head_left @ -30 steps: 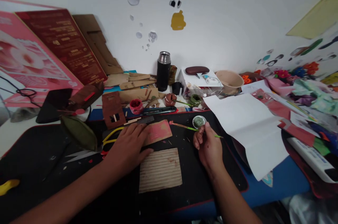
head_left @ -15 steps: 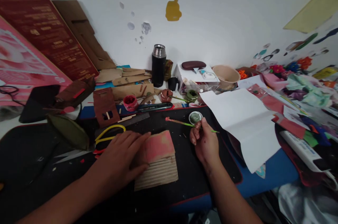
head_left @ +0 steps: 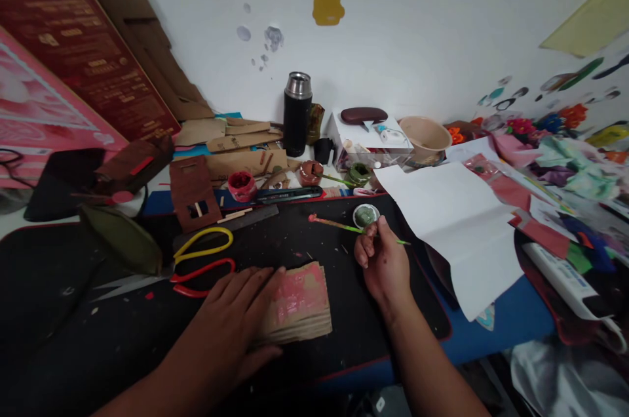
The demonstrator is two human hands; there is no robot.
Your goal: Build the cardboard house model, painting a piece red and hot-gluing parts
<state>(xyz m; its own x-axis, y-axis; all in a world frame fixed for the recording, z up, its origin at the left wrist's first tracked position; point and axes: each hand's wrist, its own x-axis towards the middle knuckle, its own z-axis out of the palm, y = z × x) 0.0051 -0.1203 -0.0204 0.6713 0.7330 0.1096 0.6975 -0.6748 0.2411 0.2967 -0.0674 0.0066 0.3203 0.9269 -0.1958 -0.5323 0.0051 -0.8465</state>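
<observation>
My left hand point(head_left: 240, 315) lies over the left side of a piece of corrugated cardboard point(head_left: 303, 296), fingers across its top and thumb by the lower edge. Patchy pink-red paint covers part of the cardboard's upper face. Between the fingers of my right hand point(head_left: 386, 259) is a thin paintbrush point(head_left: 334, 223); its reddish tip points left and its green handle passes behind the fingers. Just beyond that hand sits a small white lid point(head_left: 366, 215) with grey-green paint. Scissors point(head_left: 204, 263) with one yellow and one red handle lie open left of the cardboard.
Behind the black mat point(head_left: 344, 351) stand a red paint jar point(head_left: 242, 186), a brown paint jar point(head_left: 311, 172), a green paint jar point(head_left: 358, 174) and a black flask point(head_left: 297, 115). A utility knife point(head_left: 289, 194) lies before them. White paper point(head_left: 457, 227) covers the right side.
The cardboard has tipped so its painted face shows more and its ridged lower part less. My left hand has shifted lower and nearer me, uncovering the scissors' handles. My right hand holds nearly still.
</observation>
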